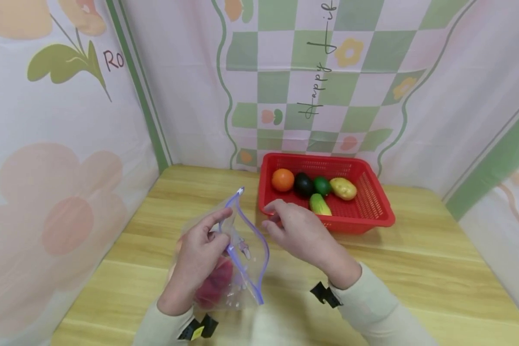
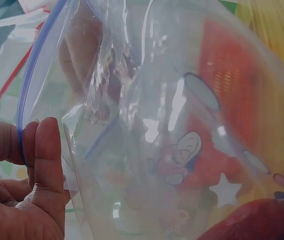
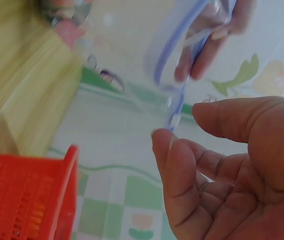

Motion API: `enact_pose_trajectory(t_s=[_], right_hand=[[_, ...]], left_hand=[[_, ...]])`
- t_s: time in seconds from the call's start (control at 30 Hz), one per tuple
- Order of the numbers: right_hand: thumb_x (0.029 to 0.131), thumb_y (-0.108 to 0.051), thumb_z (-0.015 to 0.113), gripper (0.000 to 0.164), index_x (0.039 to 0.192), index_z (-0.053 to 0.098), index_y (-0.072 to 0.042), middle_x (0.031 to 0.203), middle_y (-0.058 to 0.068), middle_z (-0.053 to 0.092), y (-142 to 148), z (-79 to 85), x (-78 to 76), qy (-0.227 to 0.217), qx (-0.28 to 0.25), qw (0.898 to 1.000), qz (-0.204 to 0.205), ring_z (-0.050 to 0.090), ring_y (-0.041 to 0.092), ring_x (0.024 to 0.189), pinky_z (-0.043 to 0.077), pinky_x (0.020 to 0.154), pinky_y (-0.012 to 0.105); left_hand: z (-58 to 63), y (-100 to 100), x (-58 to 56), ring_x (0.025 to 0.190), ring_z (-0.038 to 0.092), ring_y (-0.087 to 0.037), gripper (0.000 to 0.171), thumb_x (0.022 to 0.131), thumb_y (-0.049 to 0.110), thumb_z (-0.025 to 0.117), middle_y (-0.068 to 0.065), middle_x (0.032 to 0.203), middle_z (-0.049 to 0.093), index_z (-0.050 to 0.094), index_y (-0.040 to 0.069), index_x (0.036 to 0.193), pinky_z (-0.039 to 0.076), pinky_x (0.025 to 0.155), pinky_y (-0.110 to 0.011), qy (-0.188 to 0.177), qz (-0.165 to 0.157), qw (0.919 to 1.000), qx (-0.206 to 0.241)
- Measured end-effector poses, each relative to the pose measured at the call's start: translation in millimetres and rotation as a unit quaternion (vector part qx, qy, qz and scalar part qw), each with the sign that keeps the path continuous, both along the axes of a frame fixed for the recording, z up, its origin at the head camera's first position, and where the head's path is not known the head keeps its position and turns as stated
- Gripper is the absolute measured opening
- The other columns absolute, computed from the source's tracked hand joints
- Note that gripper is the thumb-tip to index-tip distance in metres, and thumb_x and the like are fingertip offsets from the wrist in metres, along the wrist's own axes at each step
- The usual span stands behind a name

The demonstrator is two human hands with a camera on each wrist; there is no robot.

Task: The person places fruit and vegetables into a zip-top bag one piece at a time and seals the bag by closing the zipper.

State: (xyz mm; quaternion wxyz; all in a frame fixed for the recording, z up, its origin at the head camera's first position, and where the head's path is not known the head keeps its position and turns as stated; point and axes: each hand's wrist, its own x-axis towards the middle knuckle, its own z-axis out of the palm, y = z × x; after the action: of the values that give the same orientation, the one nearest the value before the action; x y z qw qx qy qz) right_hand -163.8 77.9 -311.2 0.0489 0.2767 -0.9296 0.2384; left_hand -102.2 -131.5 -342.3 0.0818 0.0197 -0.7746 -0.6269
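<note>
My left hand (image 1: 196, 252) pinches one lip of a clear zip bag (image 1: 246, 269) between thumb and fingers. The bag has a purple zip rim, and its mouth gapes toward the right. Through its printed plastic shows a dark red rounded thing (image 1: 212, 287), whose kind I cannot tell. A small white slider (image 3: 175, 120) sits at the far end of the zip. My right hand (image 1: 300, 233) hovers between the bag and the red basket (image 1: 382, 216), holding nothing. Its fingers bend loosely, and in the right wrist view the thumb stands apart from them.
Inside the basket lie an orange (image 1: 283, 179), a black oval fruit or vegetable (image 1: 303, 184), a dark green round one (image 1: 322, 186), a yellow potato (image 1: 343, 189) and a green-yellow cucumber-like piece (image 1: 319, 205). A patterned curtain (image 1: 190, 96) hangs behind the wooden table (image 1: 437, 269).
</note>
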Motion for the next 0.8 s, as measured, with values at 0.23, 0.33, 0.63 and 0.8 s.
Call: enact_pose_trajectory(t_s=[0.23,0.33,0.63,0.8], right_hand=[[0.089,-0.033,0.066,0.036,0.114,0.061,-0.008,0.091,0.002,0.069,15.7,-3.3,-23.0,0.024,0.043,0.998,-0.05,0.063,0.016,0.079,0.056,0.072,0.035],[0.089,-0.033,0.066,0.039,0.117,0.06,-0.007,0.078,0.001,0.065,26.1,-5.9,-34.6,0.028,0.069,0.994,-0.078,0.06,0.016,0.068,0.054,0.064,0.035],[0.088,-0.038,0.063,0.048,0.123,0.056,-0.006,0.103,0.015,0.067,64.0,-12.5,-72.1,-0.019,0.131,0.978,-0.161,0.063,0.032,0.081,0.052,0.063,0.05],[0.085,-0.039,0.064,0.032,0.095,0.059,-0.009,0.081,0.01,0.059,86.6,-21.8,-95.6,-0.089,0.137,0.969,-0.185,0.056,0.027,0.072,0.044,0.054,0.038]], left_hand=[[-5.4,-0.6,-2.2,0.039,0.032,-0.008,0.052,0.082,-0.001,0.055,0.0,0.049,0.037,0.061,0.023,0.127,0.026,0.033,-0.019,0.008,0.0,1.0,0.002],[-4.6,-0.3,-1.2,0.039,0.033,-0.008,0.051,0.082,0.0,0.055,0.001,0.049,0.037,0.062,0.025,0.126,0.027,0.033,-0.02,0.013,0.0,0.9999,0.0],[-9.7,-1.3,-3.0,0.042,0.035,-0.008,0.052,0.082,0.0,0.055,0.0,0.05,0.039,0.062,0.028,0.124,0.028,0.034,-0.021,0.027,-0.014,0.9994,0.015],[-9.7,-1.0,-2.5,0.042,0.036,-0.009,0.052,0.082,0.001,0.055,-0.001,0.051,0.04,0.062,0.03,0.124,0.029,0.034,-0.021,0.018,-0.013,0.9996,0.016]])
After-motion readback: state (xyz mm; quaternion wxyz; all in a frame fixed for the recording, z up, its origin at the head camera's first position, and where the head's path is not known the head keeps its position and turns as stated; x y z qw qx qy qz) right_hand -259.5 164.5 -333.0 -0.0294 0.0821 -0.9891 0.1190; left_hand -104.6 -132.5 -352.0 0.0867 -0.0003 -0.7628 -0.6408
